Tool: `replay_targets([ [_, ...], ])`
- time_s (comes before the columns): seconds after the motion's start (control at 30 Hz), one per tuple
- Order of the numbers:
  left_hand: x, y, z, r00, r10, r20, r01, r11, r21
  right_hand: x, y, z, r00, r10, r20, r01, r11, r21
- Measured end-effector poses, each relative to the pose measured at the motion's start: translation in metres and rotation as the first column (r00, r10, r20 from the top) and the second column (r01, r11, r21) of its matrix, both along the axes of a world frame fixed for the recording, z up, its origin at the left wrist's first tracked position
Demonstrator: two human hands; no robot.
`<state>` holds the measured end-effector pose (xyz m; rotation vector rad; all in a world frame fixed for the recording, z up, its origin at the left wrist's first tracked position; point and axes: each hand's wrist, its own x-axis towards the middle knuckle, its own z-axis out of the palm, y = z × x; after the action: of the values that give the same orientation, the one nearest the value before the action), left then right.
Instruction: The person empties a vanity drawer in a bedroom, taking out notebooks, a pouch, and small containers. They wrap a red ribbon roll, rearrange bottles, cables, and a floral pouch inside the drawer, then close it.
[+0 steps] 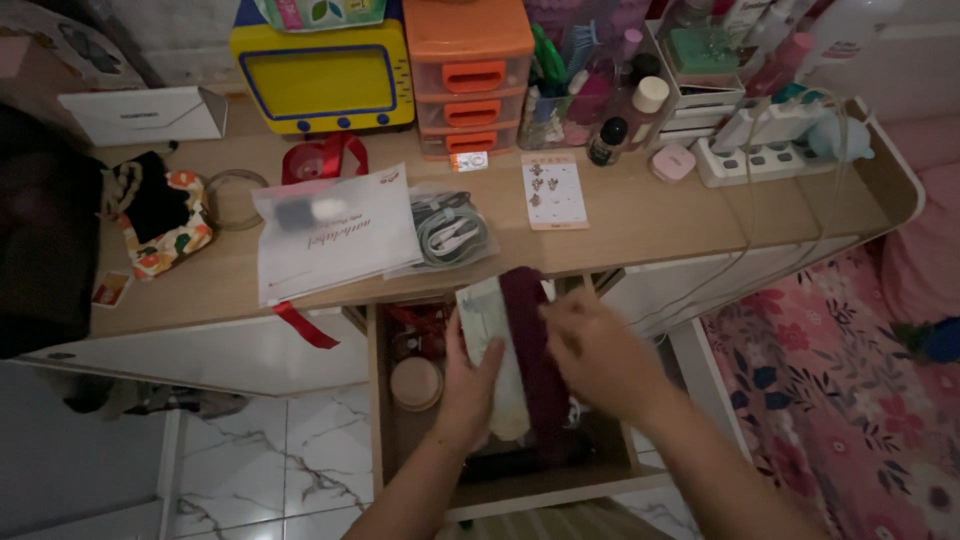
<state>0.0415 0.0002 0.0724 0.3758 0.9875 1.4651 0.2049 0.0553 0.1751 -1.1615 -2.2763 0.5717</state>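
Note:
Both my hands are over an open wooden drawer [385, 440] under the desk. My left hand [468, 385] grips the lower part of a pale flat pouch [484, 320] held upright above the drawer. A dark maroon cloth item [532, 345] stands right beside the pouch. My right hand [592, 350] is blurred and lies against the maroon item, fingers curled around its side. Inside the drawer, to the left, rests a round beige compact [416, 382] with red things behind it.
The wooden desk [640, 215] carries a white plastic envelope [330, 235], a bag of grey cables [450, 230], a sticker card [554, 192], an orange mini drawer unit [470, 75], a yellow box [322, 80], a power strip [765, 155] and bottles. Pink floral carpet [830, 370] lies at the right.

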Motion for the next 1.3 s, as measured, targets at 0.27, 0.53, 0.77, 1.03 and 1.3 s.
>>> replay_targets([
  [0.27, -0.003, -0.005, -0.011, 0.995, -0.077, -0.069, 0.079, 0.997, 0.021, 0.009, 0.036, 0.005, 0.972, -0.094, -0.215, 0.014, 0.938, -0.345],
  [0.53, -0.021, -0.001, -0.043, 0.891, 0.182, -0.416, -0.099, 0.972, 0.213, 0.011, 0.032, 0.004, 0.942, -0.175, -0.287, 0.05, 0.917, -0.397],
  [0.77, -0.055, -0.018, 0.025, 0.163, 0.275, -0.948, 0.214, 0.928, 0.306, 0.018, 0.025, 0.013, 0.996, 0.088, -0.014, -0.088, 0.955, -0.284],
  [1.03, -0.053, -0.012, 0.086, 0.196, 0.059, -0.979, 0.427, 0.894, 0.139, 0.004, 0.022, 0.004, 0.937, 0.318, -0.145, -0.345, 0.909, -0.235],
  [1.3, -0.054, -0.006, 0.066, 0.292, 0.181, -0.939, 0.362, 0.888, 0.284, 0.01, 0.017, -0.015, 0.948, 0.31, -0.077, -0.302, 0.948, 0.102],
])
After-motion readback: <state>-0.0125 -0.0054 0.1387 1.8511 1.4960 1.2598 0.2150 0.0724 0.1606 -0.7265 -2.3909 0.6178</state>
